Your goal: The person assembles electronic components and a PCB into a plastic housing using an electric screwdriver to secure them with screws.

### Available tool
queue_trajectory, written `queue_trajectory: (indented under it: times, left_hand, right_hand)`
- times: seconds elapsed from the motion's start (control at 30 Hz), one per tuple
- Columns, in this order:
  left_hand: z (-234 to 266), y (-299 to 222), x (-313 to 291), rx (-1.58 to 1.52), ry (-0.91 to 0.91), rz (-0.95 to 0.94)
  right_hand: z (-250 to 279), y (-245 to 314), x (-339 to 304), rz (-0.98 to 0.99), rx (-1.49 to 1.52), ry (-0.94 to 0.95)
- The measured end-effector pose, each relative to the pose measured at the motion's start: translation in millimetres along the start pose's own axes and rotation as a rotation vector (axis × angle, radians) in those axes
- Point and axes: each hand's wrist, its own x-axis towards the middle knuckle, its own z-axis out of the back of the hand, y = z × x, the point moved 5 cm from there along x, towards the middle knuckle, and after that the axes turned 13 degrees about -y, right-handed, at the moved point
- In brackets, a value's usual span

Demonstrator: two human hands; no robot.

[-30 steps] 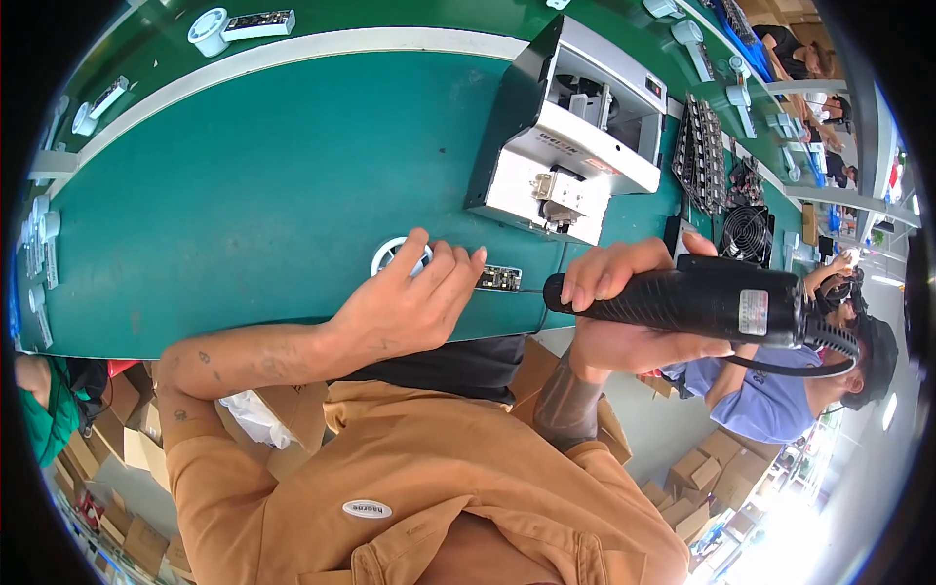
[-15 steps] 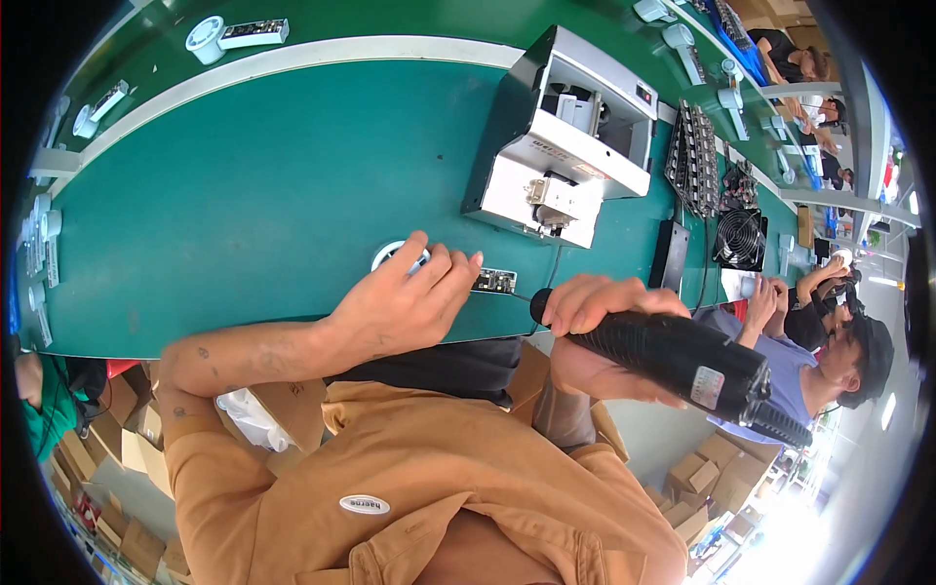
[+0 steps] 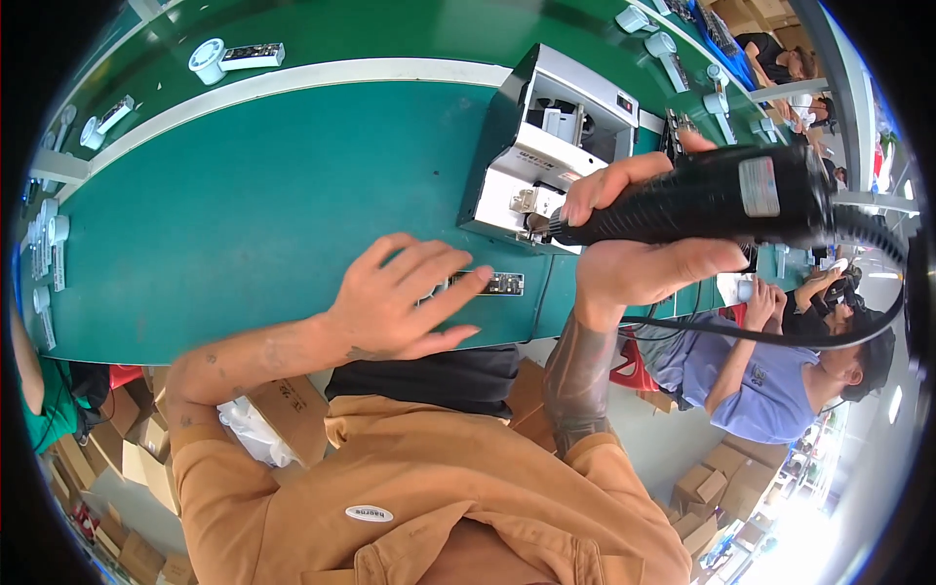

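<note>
A black corded electric screwdriver [image 3: 712, 200] lies in the grip of my right hand [image 3: 624, 268], fingers and thumb wrapped around its body. Its tip is at the front outlet of a silver-and-black screw feeder [image 3: 507, 185]; my hand and the tool partly hide that spot. My left hand [image 3: 390, 297] is spread over the bench, fingers apart. Beneath its fingers sits a device with an exposed circuit board [image 3: 505, 284]; its round end is mostly covered by the hand, and whether the fingertips touch it I cannot tell.
Across the bench runs a green belt [image 3: 390, 34] carrying white round-headed devices [image 3: 207, 61]. More units [image 3: 49, 234] line the left edge. The screwdriver's cable [image 3: 780, 336] loops at the right. A co-worker in a purple shirt [image 3: 760, 385] sits to the right; cardboard boxes [image 3: 726, 478] stand behind.
My right hand has carried the screwdriver up from beside the circuit board to the screw feeder's front. The left hand's fingers have spread and loosened over the device.
</note>
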Motion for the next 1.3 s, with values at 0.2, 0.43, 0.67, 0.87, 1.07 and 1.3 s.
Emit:
queue_trajectory:
  times: [0.2, 0.43, 0.67, 0.87, 1.07, 1.3]
  left_hand:
    - [-5, 26, -19, -0.191, 0.05, 0.439]
    - [-15, 27, -18, -0.164, 0.106, 0.373]
    - [-19, 25, -16, -0.182, 0.057, 0.377]
    - [-21, 25, -17, -0.201, 0.063, 0.361]
    - [-25, 29, -18, -0.311, 0.042, 0.38]
    - [-29, 25, -13, -0.291, 0.063, 0.339]
  right_hand:
    - [21, -2, -25, -0.189, 0.374, -0.034]
    - [4, -7, -49, -0.317, 0.68, 0.075]
    - [-9, -17, -53, -0.335, 0.291, 0.147]
    - [-3, -27, -56, -0.334, 0.22, 0.158]
    - [-13, -29, -59, -0.328, 0.51, 0.407]
    - [2, -25, -58, -0.321, 0.388, 0.326]
